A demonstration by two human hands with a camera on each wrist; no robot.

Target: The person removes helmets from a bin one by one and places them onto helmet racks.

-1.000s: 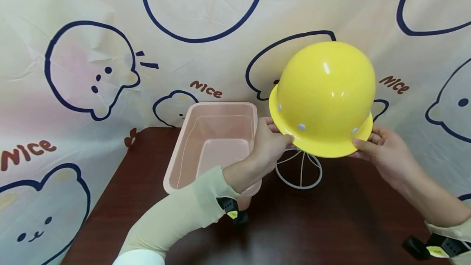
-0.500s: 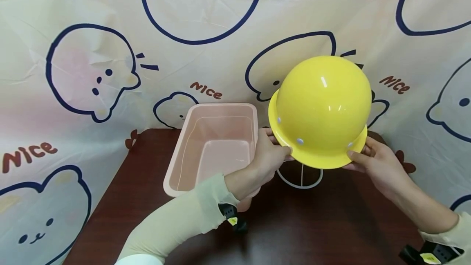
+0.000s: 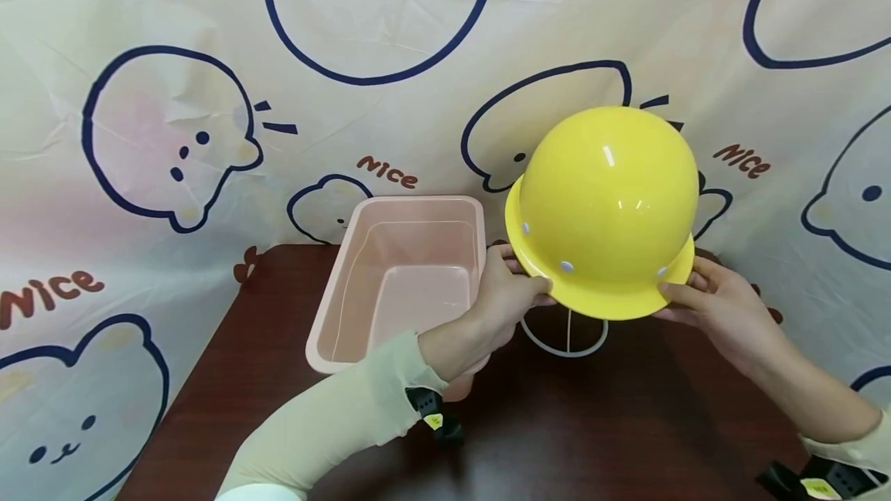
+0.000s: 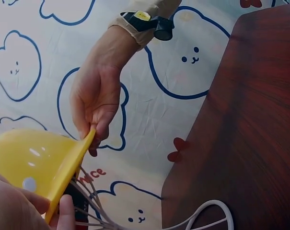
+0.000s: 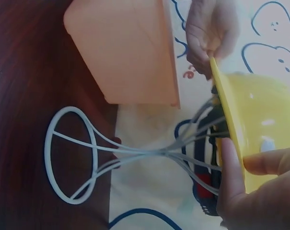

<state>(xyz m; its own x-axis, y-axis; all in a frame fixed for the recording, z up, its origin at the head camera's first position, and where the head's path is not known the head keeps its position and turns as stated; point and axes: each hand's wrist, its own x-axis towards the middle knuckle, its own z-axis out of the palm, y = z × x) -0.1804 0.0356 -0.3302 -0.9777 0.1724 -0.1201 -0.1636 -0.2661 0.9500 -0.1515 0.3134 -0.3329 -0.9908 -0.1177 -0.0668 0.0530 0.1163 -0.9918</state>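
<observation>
A yellow hard hat (image 3: 605, 207) sits over a white wire stand (image 5: 149, 152), dome up. The stand's upper wires run up inside the hat, beside its dark inner band (image 5: 202, 167); its ring base (image 3: 567, 352) rests on the table. With thumb above and fingers beneath, my left hand (image 3: 504, 296) pinches the brim at its left. My right hand (image 3: 724, 308) pinches the brim's right side the same way, as the right wrist view also shows. In the left wrist view the brim (image 4: 70, 172) slants between both hands.
Left of the hat, a pink plastic basin (image 3: 327, 331) stands on the dark brown table (image 3: 626, 424), partly behind my left forearm. A cartoon-printed curtain (image 3: 390, 122) hangs right behind the table.
Both hands have lowered the hard hat a little over the stand, mostly in the first half second; its right side came down and slightly inward. Since then it has hardly moved.
</observation>
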